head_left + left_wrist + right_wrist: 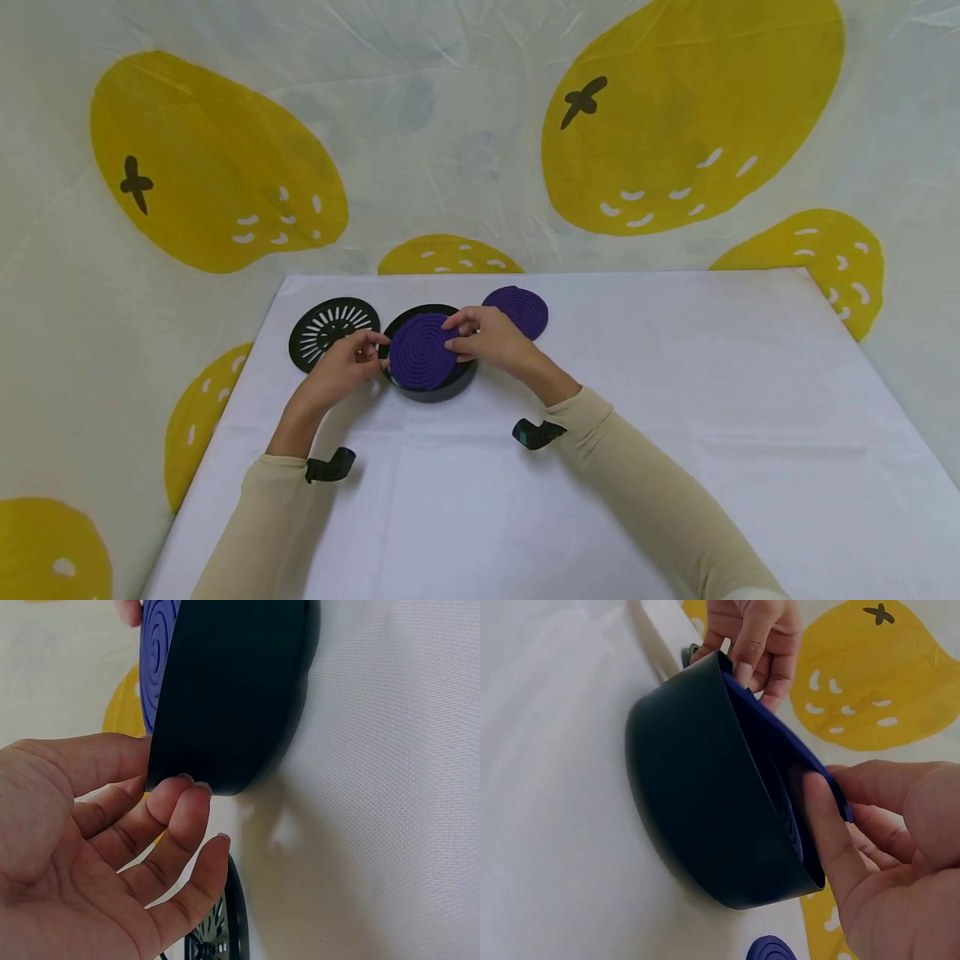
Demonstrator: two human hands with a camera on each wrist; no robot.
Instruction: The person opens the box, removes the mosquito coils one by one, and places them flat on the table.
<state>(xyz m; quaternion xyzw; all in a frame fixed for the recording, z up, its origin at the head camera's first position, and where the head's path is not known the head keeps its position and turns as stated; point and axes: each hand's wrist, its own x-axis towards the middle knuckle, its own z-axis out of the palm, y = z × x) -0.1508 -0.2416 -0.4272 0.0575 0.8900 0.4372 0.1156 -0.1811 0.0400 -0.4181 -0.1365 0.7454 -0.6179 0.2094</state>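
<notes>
My right hand (497, 340) pinches the edge of a purple spiral coaster (422, 353) between thumb and fingers. That coaster is tilted over the mouth of a round dark holder (697, 787). In the right wrist view another purple coaster (790, 825) shows inside the holder, beneath the tilted one. My left hand (97, 840) holds the holder's left rim, with its thumb at the edge and fingertips against the outer wall. How far the left thumb reaches inside is hidden in the left wrist view.
A second spiral coaster (525, 308) lies behind the right hand on the white table (675, 433). To the left, a black slotted disc (315, 325) lies flat, partly covered by the left hand. A cloth with yellow fruit shapes (450, 125) hangs behind.
</notes>
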